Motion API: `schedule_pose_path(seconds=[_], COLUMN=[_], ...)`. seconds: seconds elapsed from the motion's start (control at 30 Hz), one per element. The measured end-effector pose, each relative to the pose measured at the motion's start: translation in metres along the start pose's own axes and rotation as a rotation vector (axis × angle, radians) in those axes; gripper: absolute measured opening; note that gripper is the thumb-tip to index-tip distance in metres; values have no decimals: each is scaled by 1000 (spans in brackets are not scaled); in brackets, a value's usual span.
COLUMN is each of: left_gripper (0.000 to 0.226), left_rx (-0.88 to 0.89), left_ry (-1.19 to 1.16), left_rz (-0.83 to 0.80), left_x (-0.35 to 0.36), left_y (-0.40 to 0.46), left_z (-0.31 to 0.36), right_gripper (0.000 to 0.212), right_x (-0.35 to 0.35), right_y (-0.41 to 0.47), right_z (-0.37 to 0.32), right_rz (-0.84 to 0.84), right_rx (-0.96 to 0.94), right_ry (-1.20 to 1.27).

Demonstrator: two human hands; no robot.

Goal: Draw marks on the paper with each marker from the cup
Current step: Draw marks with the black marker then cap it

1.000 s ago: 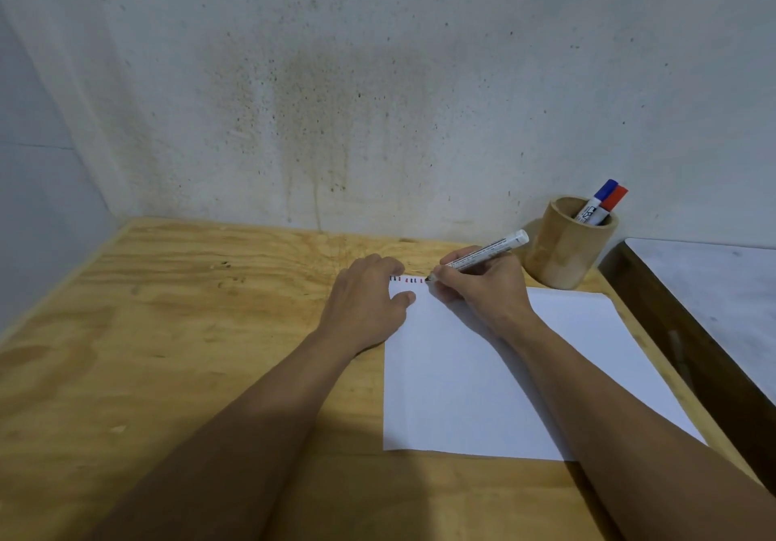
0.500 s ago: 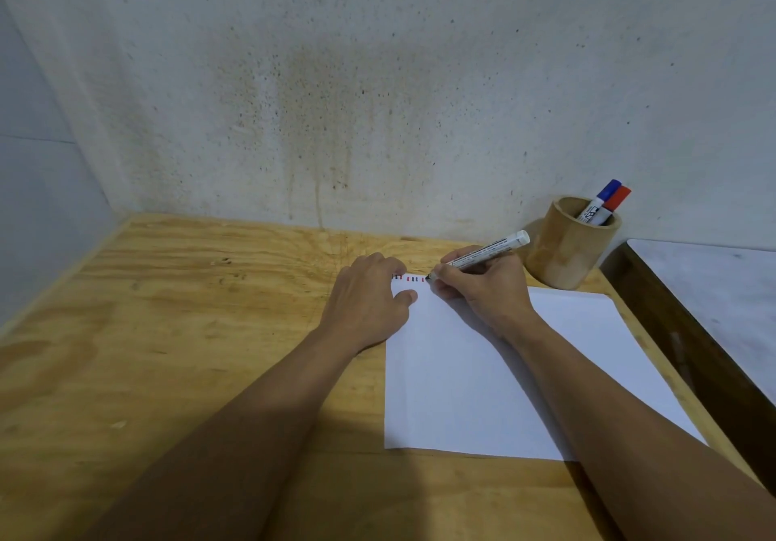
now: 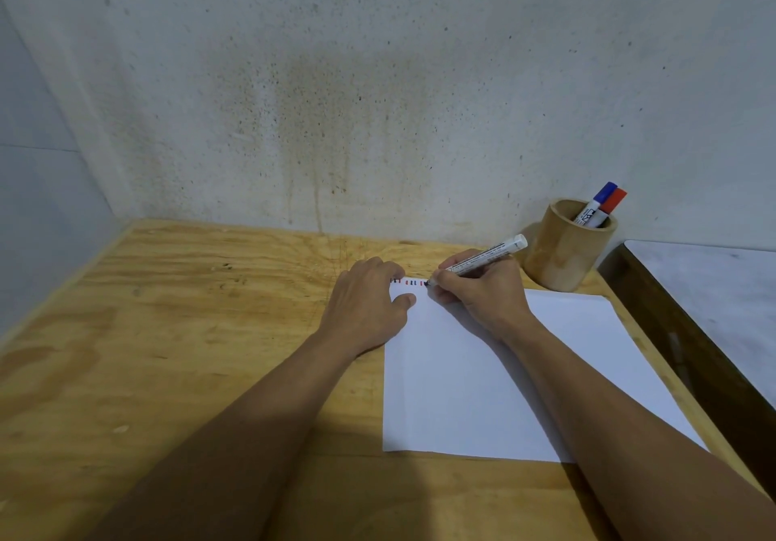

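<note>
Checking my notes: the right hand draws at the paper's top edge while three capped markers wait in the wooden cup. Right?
Not quite. The head view shows two markers in the wooden cup: blue-capped marker and red-capped marker. The right hand does draw at the paper's top edge.

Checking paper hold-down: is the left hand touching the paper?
Touching. The head view shows the left hand with its thumb lying flat on the paper at the far left corner, no gap visible.

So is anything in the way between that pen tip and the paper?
Nothing visible. The marker in the right hand has its tip at the paper, beside the marks; the left hand rests left of them.
</note>
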State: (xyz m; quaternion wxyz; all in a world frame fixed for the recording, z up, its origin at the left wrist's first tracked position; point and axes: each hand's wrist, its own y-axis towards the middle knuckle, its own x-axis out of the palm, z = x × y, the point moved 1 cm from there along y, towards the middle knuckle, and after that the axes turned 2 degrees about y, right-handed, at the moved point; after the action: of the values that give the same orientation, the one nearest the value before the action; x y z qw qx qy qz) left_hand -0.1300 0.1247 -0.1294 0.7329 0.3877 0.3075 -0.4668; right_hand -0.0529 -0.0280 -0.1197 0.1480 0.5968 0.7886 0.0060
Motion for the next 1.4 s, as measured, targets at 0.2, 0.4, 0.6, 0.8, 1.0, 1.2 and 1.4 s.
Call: schedule_pose_path(seconds=[0.2,0.4,0.6,0.8,1.0,1.2,1.4], left_gripper=[38,35,32,17,13,10,8], left_rx=[-16,-183,-231,-281,-255,-244,-252], left_ry=[12,-308,-624,-931,-1033,-1029,-1054], left_rz=[-14,-129,-22,-18,-28,-50,-36], left_x=[0,-11,-23,-28,-33,-37,-39], left_y=[-1,6,10,8,10,11,10], left_z=[0,1,1,23,42,53,64], right_gripper=[9,20,12,9,17,18,16], right_x=[-1,-6,-18,-26,-35,-47,-54], right_y=[-6,-3,1,-5,-8,-10,-9], right_z=[-7,-13,-30,-48,-55,-60,-61], right_rz=[11,85,-4,-74,-51,-56,-50], right_rx=[-4,114,179,85,44,28,8], right_ry=[104,437,560,433,338,245,247])
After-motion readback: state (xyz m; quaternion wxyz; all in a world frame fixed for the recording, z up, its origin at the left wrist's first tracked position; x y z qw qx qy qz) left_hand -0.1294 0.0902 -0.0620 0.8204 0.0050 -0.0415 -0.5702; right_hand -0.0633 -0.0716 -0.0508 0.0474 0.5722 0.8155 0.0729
